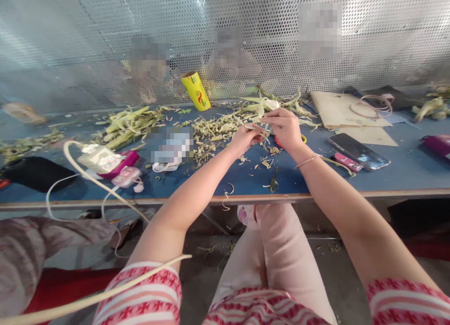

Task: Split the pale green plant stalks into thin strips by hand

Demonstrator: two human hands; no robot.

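Observation:
My left hand and my right hand meet over the middle of the blue table. Both pinch a thin pale green strip of plant leaf between their fingertips. The strip's ends are partly hidden by my fingers. Just behind my hands lies a heap of shredded green leaves and stalks. Small trimmings lie on the table under my wrists. A thin bracelet sits on my right wrist.
A yellow roll leans at the back by the perforated metal screen. A phone and cardboard sheets lie to the right. White cables, a charger and pink items sit left. Another person's sleeve is at lower left.

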